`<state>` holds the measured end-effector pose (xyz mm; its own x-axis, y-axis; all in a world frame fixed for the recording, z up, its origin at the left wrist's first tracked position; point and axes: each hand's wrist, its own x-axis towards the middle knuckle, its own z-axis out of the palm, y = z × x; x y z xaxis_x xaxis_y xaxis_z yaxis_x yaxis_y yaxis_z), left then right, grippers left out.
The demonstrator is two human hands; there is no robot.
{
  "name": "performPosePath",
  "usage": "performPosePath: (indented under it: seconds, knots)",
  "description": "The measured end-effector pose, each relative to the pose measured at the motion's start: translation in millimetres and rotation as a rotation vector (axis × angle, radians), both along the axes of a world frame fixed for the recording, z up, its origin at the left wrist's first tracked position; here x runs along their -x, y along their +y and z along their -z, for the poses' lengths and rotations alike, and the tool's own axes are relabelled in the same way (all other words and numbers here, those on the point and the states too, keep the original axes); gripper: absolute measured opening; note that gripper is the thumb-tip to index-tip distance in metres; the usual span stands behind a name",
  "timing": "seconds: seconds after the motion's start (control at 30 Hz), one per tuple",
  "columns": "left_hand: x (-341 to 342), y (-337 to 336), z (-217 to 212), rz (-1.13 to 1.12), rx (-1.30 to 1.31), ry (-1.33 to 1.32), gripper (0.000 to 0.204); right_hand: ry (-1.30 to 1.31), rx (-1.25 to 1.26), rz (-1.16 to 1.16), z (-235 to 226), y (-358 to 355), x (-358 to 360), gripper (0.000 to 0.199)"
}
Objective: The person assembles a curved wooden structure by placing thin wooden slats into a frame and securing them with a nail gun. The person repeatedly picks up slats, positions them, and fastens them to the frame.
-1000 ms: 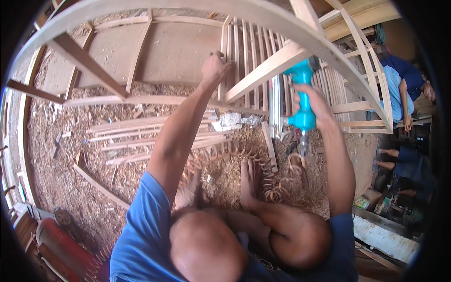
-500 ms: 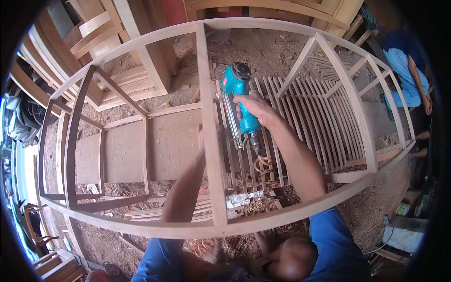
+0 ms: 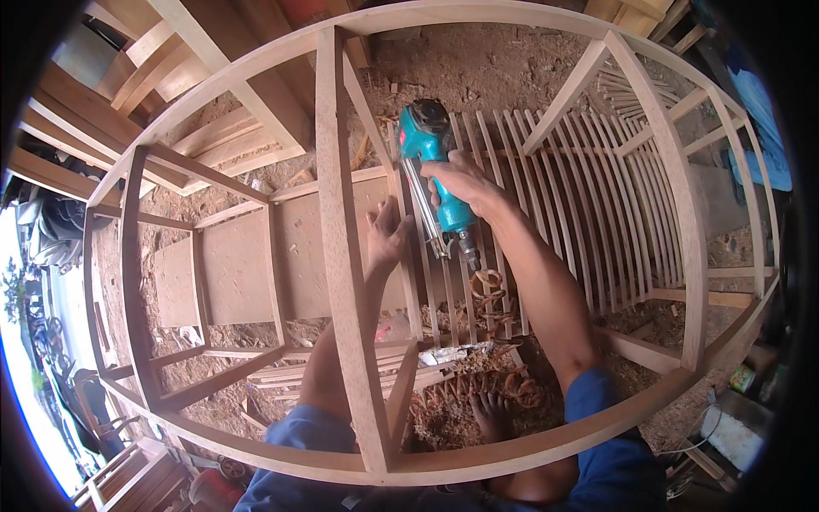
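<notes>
Nearest the lower edge, two short blue fabric sleeves (image 3: pixel 311 431) show beneath the curved front rail of a large pale-wood framework with bowed rails and straight posts (image 3: pixel 345 256), and a bare foot (image 3: pixel 493 416) rests just beyond that rail on the brown floor strewn with sawdust and shavings (image 3: pixel 512 72). An orange-brown coiled air hose (image 3: pixel 488 286) runs up from beside the foot to the lower end of a teal nail gun with a black cap and a slim silver magazine (image 3: pixel 437 152). The gun is near the middle of the framework, over the left end of a row of thin, parallel pale-wood slats (image 3: pixel 546 213). The right hand (image 3: pixel 461 182) is wrapped around its handle, fingers curled about the grip. To the gun's left, the left hand (image 3: pixel 388 235) lies with bent fingers beside the wooden strip that edges the slats, near the end of a flat brown sheet panel (image 3: pixel 230 269); whether it pinches the strip or merely rests there, I cannot tell. Farther off, past the framework's upper left rail, thick planks and pale-wood boards (image 3: pixel 256 94) stand stacked, and light-blue cloth (image 3: pixel 759 128) shows at the far right, partly behind the rails.
</notes>
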<state>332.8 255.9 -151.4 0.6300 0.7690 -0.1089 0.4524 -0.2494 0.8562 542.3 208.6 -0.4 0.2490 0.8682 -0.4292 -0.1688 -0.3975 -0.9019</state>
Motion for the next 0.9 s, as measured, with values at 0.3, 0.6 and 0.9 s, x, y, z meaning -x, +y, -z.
performPosePath:
  seconds: [0.3,0.6,0.9]
  knots:
    - [-2,-2,9,-0.128,-0.016,-0.002,0.073,-0.052,0.019,-0.021,7,12,-1,0.02]
    - [-8,-7,0,-0.186,0.017,-0.076,0.075,-0.094,0.029,-0.049,18,19,1,0.023]
    - [-8,-7,1,-0.2,0.035,-0.12,0.076,-0.129,0.027,-0.016,-1,4,3,0.027]
